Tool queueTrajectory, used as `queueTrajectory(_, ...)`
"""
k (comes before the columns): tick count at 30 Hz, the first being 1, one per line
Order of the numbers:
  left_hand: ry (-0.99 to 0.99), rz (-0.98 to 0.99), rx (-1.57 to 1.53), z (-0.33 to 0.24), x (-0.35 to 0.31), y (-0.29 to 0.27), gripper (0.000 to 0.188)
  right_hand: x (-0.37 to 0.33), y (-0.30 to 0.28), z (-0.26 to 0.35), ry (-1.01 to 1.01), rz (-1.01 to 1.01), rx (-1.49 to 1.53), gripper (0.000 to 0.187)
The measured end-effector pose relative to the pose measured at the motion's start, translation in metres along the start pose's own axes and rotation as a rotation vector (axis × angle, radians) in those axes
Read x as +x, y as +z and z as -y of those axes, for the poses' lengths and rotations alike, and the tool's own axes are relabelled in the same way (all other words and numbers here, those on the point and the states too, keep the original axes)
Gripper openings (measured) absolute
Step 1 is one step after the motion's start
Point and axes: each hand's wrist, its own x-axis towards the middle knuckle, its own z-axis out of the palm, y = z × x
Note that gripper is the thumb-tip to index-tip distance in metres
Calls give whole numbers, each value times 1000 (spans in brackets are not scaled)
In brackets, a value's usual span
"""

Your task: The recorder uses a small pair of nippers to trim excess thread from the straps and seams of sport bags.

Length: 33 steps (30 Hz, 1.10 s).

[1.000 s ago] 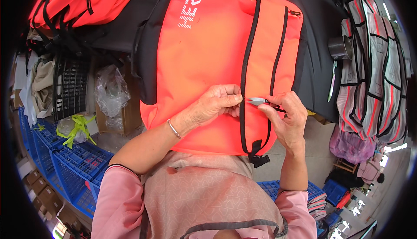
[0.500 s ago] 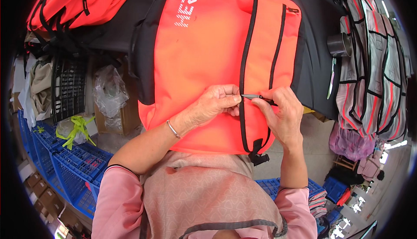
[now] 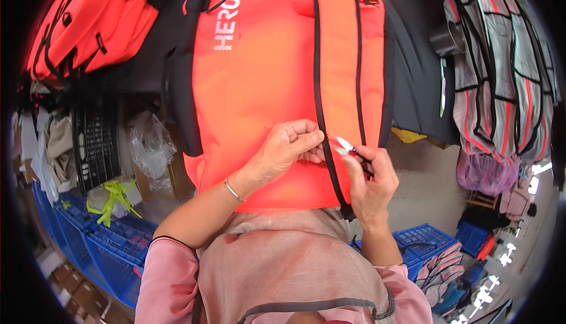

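Head view: I have an orange bag (image 3: pixel 253 97) before me, lying flat with its upper part on the black surface (image 3: pixel 415 97) and its lower edge against the wearer's apron (image 3: pixel 289 259). Its fabric is a vivid red-orange, smooth over most of the front with soft creases low down. A black panel (image 3: pixel 181 103) runs along its left side, and pale block lettering (image 3: pixel 226 23) climbs the upper left, close to a black ring (image 3: pixel 216 1). On the right I see a raised band between two lines of black trim (image 3: pixel 319 70), with a small zip pull (image 3: pixel 369 2) at the top corner.

The left hand (image 3: pixel 293 143) is pinched, thumb against fingers, at the inner line of trim, low on the bag; I cannot tell whether it grips the trim itself or a thread. The right hand (image 3: pixel 372 174) is closed around dark-handled snips (image 3: pixel 342 146), the bright blades parted and pointing toward the left hand's fingertips, just beside the trim.

Around them I make out more orange bags (image 3: pixel 97 26) at upper left, a metal cup (image 3: pixel 447 40) and striped grey pieces (image 3: pixel 498 82) at right.
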Motion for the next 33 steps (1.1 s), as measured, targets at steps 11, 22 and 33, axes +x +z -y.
queueTrajectory(11,-19,-4,83,-2,17,39,15,-16,-12,-14,35,-245,-26,25)
queueTrajectory(22,80,26,101,13,39,68,20,-11,-21,-25,9,-391,-108,23)
queueTrajectory(33,95,25,106,14,43,61,19,-9,-28,-31,180,-238,218,18)
